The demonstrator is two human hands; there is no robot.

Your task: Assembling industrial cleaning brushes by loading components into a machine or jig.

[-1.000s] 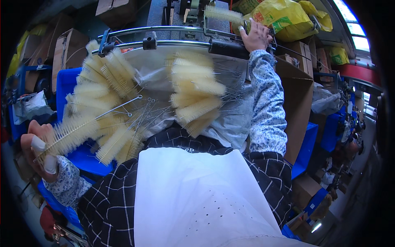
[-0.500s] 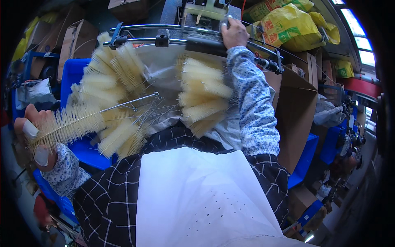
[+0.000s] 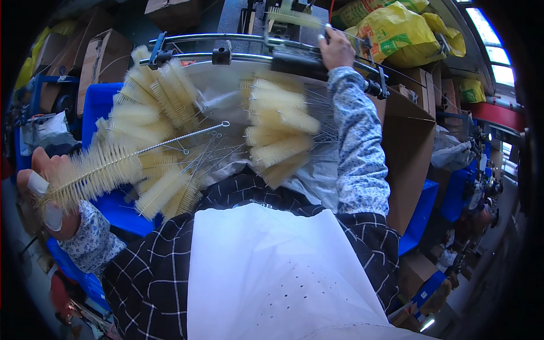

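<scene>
My left hand (image 3: 55,166), with white wraps on thumb and finger, grips a pale bristle bottle brush (image 3: 99,170) by its bristly end. The brush's twisted wire stem ends in a small loop pointing right. At the far side my right hand (image 3: 338,50) is closed at the right end of the machine's sliding carriage (image 3: 299,63); what its fingers pinch cannot be made out. Just left of those fingers another pale brush (image 3: 294,18) lies across the machine. Between my arms, similar brushes form a left heap (image 3: 139,116) and a right stack (image 3: 280,127).
Two steel rails (image 3: 243,56) with a black collar (image 3: 221,55) cross in front of me. A blue bin (image 3: 105,105) stands left, an open cardboard box (image 3: 409,164) right. Yellow sacks (image 3: 391,37) lie at the far right. A white apron sheet (image 3: 272,266) covers my lap.
My right hand has moved right along the rails, and the carriage and the brush on the machine have shifted right too. My left hand keeps its brush nearly still.
</scene>
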